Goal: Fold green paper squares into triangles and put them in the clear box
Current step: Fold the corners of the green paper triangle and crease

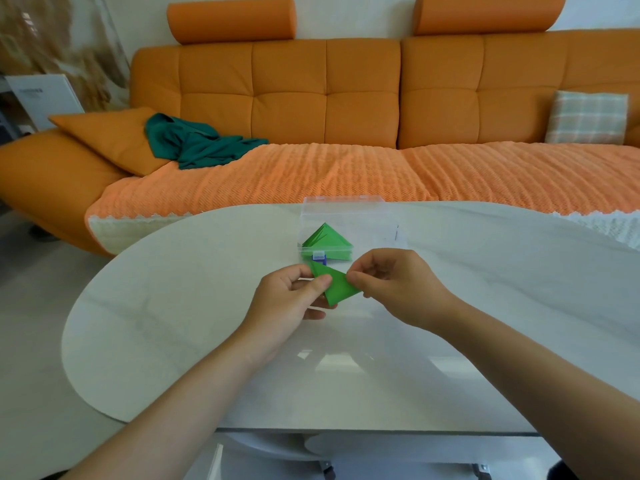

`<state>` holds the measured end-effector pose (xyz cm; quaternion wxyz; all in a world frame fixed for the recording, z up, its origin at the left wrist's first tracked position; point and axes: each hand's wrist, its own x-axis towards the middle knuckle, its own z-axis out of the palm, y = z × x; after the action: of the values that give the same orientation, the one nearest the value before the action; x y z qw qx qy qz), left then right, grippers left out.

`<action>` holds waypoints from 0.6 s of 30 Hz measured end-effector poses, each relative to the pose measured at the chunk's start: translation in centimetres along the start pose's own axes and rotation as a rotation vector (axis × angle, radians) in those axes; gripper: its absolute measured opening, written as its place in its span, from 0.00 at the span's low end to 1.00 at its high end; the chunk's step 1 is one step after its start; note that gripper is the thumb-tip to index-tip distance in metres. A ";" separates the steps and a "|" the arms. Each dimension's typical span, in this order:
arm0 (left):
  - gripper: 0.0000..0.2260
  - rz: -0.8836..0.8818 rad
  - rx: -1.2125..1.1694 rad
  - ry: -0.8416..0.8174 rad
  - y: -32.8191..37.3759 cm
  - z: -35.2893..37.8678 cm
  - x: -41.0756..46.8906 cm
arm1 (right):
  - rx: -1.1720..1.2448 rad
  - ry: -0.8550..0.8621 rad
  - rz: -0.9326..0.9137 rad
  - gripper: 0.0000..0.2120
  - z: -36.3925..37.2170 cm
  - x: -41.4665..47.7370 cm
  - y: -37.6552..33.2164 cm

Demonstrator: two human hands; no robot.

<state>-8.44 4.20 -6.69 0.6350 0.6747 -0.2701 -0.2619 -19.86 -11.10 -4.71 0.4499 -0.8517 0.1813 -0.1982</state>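
From your head camera, you hold one green paper piece (337,285) above the white table (173,306), just in front of the clear box (346,216). Your left hand (294,299) pinches the paper's left corner, the thumb pressed on top and the other fingers curled beneath it. Your right hand (394,282) nips the paper's right edge between thumb and forefinger, its remaining fingers curled in towards the palm. The paper looks folded into a triangle shape, one point aimed down towards you; whether the crease is fully pressed flat, you cannot tell.

The clear box sits on the far side of the table, open at the top, with a small blue and white clasp (319,259) on its near wall. Inside it lies a stack of green folded triangles (327,242), points facing away from you.

Behind the table stands an orange sofa (311,98) with a teal cloth (194,143) crumpled on its seat and a checked cushion (588,117) at its right end.
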 end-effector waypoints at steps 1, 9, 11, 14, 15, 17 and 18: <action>0.06 0.001 0.006 0.004 -0.1 0.0 0.0 | 0.022 0.000 0.003 0.02 0.1 0.0 0.0; 0.07 0.003 0.021 -0.037 -0.3 0.4 -0.2 | 0.063 -0.070 0.090 0.04 0.0 -0.1 -0.1; 0.06 0.013 0.041 -0.033 -0.3 0.3 -0.2 | 0.067 -0.074 0.115 0.04 -0.2 0.0 -0.1; 0.08 0.085 0.086 -0.026 0.0 0.1 -0.1 | 0.063 -0.106 0.151 0.04 -0.5 0.2 0.0; 0.12 0.116 0.095 -0.023 0.1 0.0 0.0 | 0.055 -0.124 0.161 0.04 -0.6 0.2 0.0; 0.16 0.169 0.117 -0.028 0.3 -0.5 0.1 | 0.046 -0.163 0.176 0.03 -1.0 0.4 0.0; 0.15 0.185 0.125 -0.039 0.4 -0.7 0.2 | 0.052 -0.184 0.179 0.02 -1.2 0.4 0.0</action>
<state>-7.77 4.57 -6.26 0.6076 0.6801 -0.3593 -0.1979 -20.13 -12.17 -4.02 0.5027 -0.8347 0.2092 -0.0828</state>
